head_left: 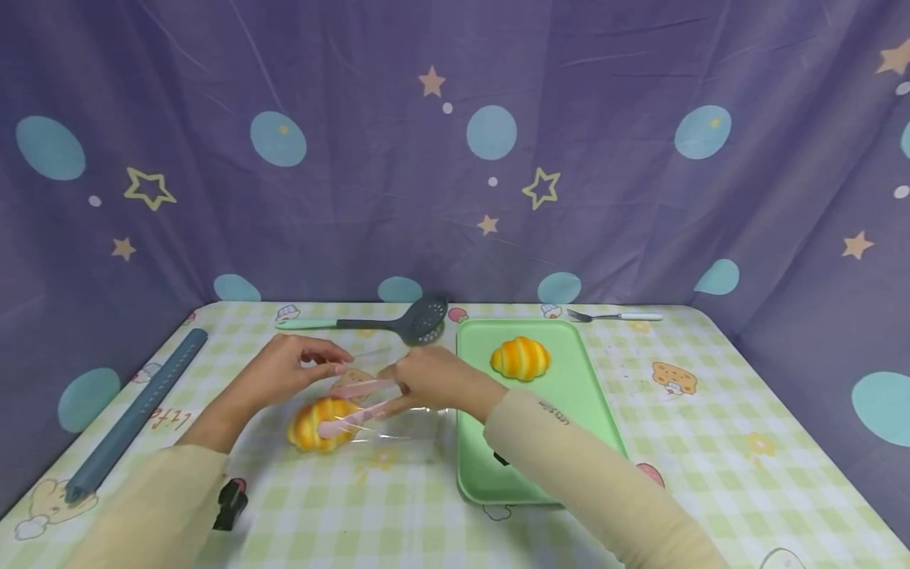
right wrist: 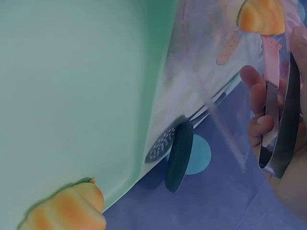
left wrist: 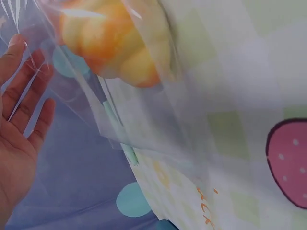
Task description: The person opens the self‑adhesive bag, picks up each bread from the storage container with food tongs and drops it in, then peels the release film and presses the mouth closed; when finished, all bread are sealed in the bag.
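Observation:
My right hand (head_left: 437, 379) grips metal tongs (right wrist: 283, 127) with pink tips. Spread apart, the tips reach left to a golden croissant (head_left: 313, 427) low over the checked cloth; the lower tip overlaps it in the head view. A clear plastic bag (head_left: 415, 438) lies around the tongs, and in the left wrist view its film passes over the croissant. My left hand (head_left: 291, 370), above the croissant, pinches the bag's edge between thumb and fingers. Under my right forearm stands a green tray (head_left: 547, 407) with another croissant (head_left: 521, 358) at its far end.
At the back lies a slotted skimmer (head_left: 423, 320) with a mint handle. A fork (head_left: 604, 316) with a white handle is at the back right. Along the left table edge runs a long dark blue-grey bar (head_left: 135, 415). A purple patterned curtain (head_left: 455, 237) surrounds the table.

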{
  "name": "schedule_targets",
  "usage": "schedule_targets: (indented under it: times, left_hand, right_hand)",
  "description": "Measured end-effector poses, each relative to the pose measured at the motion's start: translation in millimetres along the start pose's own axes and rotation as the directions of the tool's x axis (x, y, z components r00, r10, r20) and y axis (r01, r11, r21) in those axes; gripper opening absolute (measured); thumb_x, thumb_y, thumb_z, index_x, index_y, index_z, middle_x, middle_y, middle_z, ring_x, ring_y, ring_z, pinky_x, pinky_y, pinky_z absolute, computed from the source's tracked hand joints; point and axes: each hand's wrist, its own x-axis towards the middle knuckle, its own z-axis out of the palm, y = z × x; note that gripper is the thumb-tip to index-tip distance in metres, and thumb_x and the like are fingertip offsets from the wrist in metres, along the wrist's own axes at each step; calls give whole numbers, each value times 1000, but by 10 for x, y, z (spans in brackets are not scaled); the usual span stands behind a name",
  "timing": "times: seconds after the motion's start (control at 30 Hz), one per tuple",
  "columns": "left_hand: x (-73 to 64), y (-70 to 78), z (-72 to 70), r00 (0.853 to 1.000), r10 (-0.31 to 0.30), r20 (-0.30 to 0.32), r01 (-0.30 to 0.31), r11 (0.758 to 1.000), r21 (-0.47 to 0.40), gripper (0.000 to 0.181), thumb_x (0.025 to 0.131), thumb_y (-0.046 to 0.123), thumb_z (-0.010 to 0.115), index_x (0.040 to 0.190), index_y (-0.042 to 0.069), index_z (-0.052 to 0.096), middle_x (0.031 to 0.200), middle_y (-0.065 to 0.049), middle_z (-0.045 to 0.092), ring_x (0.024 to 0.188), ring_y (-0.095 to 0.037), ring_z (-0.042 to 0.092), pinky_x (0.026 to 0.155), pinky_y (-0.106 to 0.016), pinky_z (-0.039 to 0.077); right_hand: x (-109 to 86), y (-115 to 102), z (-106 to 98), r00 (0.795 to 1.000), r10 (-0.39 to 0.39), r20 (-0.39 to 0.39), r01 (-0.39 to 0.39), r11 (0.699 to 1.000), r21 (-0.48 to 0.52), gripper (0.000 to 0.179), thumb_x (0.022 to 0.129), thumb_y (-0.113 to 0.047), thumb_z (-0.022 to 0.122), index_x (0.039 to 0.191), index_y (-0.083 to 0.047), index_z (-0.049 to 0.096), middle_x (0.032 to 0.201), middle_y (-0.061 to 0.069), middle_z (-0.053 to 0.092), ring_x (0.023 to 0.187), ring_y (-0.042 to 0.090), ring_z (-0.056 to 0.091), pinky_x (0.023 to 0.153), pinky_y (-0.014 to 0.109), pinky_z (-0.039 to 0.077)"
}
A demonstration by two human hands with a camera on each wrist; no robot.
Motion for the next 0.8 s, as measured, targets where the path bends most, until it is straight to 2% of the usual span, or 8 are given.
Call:
schedule_targets:
  times: [0.23, 0.53, 0.8]
  left_hand:
    - [-16, -8, 13, 1000, -14, 7, 14, 1000, 7, 13, 93, 16, 76, 105, 15, 81, 89, 9, 75, 80, -12, 65, 77, -46, 56]
    - [-22, -3, 19, 998, -54, 27, 54, 999, 7, 14, 94, 16, 75, 106, 15, 81, 90, 8, 75, 79, -11, 64, 80, -47, 55]
    - [-8, -9, 21, 998, -56, 38, 55, 998, 11, 15, 94, 16, 75, 107, 14, 80, 88, 10, 73, 80, -12, 64, 81, -49, 55]
  right_hand:
    - [-131, 99, -43, 999, 28, -30, -27, 999, 37, 59, 89, -58, 72, 136, -22, 68, 74, -13, 65, 69, 6, 60, 64, 26, 51]
    - [-391, 225, -179, 997, 52, -52, -48, 996, 73, 61, 91, -55, 71, 140, -19, 64, 92, -5, 72, 79, 11, 64, 67, 29, 53]
    - [-635, 378, -267, 993, 70, -95, -65, 996, 54, 61, 89, -54, 74, 139, -20, 65, 88, -9, 69, 75, 10, 61, 65, 28, 50]
